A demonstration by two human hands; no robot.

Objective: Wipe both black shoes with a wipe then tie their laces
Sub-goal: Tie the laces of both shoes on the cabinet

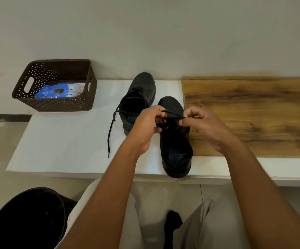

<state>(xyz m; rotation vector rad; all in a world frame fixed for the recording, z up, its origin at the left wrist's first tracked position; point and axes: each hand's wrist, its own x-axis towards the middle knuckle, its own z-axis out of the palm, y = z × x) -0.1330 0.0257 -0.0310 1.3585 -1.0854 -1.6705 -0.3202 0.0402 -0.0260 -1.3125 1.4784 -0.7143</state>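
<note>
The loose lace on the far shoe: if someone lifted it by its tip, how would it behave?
Probably floppy: the loose lace trails in a slack curve from the far shoe across the white table. It looks thin, so likely very light. It is still threaded into the shoe, so a hard pull might drag the shoe.

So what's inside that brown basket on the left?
The brown basket holds a blue-and-white plastic packet lying flat on its bottom, possibly wipes, though its label is unreadable. The near wall hides the front of the floor, so anything lying there cannot be seen.
</note>
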